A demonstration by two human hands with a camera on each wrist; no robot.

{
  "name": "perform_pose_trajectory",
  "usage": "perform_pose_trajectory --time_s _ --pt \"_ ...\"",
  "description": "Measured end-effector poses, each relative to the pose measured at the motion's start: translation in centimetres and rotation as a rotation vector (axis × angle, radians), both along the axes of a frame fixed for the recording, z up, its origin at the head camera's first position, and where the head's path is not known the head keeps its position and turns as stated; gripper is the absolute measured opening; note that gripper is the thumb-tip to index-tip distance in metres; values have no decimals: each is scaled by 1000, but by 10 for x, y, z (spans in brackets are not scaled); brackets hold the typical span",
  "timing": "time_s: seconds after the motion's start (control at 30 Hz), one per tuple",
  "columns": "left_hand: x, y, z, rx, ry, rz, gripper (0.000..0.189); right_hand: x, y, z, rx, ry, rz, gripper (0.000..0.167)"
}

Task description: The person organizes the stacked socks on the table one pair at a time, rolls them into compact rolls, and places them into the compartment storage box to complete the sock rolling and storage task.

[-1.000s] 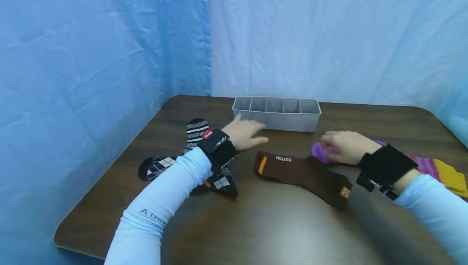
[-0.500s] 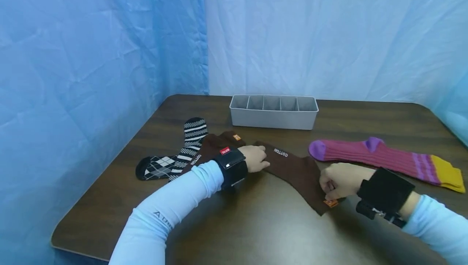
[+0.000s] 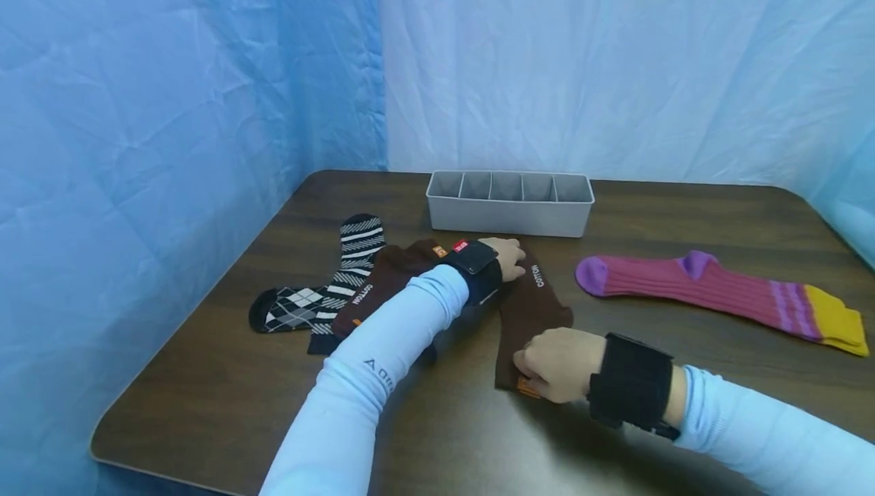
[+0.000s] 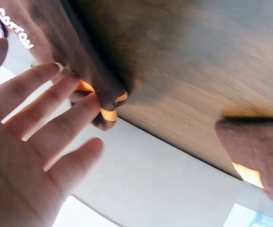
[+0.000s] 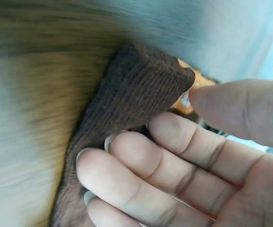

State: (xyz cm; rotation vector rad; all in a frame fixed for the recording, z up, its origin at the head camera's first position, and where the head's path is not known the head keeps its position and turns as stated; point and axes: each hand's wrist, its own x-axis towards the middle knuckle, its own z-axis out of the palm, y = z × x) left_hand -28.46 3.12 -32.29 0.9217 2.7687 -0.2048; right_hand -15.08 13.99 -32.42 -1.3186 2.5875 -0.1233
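Observation:
A brown sock (image 3: 529, 306) with COTTON lettering lies before me on the table. My right hand (image 3: 563, 365) pinches its end with the orange label; in the right wrist view the thumb (image 5: 245, 109) presses the label against curled fingers (image 5: 141, 156). At the sock's other end is my left hand (image 3: 507, 259), its fingers (image 4: 56, 127) fairly straight and spread, touching the cloth near an orange patch. A second brown sock (image 3: 396, 264) lies left of it, partly under my left forearm, on top of a striped sock (image 3: 361, 241) and an argyle sock (image 3: 294, 308).
A grey divided box (image 3: 506, 215) stands at the back of the dark wooden table (image 3: 205, 390). On the right lies a magenta and yellow sock (image 3: 724, 295). Blue sheeting (image 3: 581, 63) hangs behind and to the left.
My right hand came from the magenta sock to the brown sock's labelled end, then shifted it left. The brown sock has turned more upright. My left hand moved right, staying at its far end.

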Motion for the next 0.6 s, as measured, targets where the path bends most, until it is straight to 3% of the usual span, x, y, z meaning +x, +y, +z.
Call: perform_pose_trajectory --time_s 0.1,0.13,0.17,0.37,0.47,0.6 --pt "-11 11 -8 10 -19 8 39 0 -12 -1 10 49 13 6" --pt "-9 15 -7 4 -12 12 40 0 -15 -2 13 68 18 4" --pt "-16 18 -14 15 11 -6 40 -1 -18 -3 19 78 15 4" --pt "-33 26 -21 -26 23 -13 39 -3 -25 -4 67 68 -4 8" --pt "-22 22 -11 -29 13 -7 38 -4 -24 -4 56 38 3 7" --pt "-3 8 6 -6 11 -71 39 -7 -20 1 18 -43 17 6"
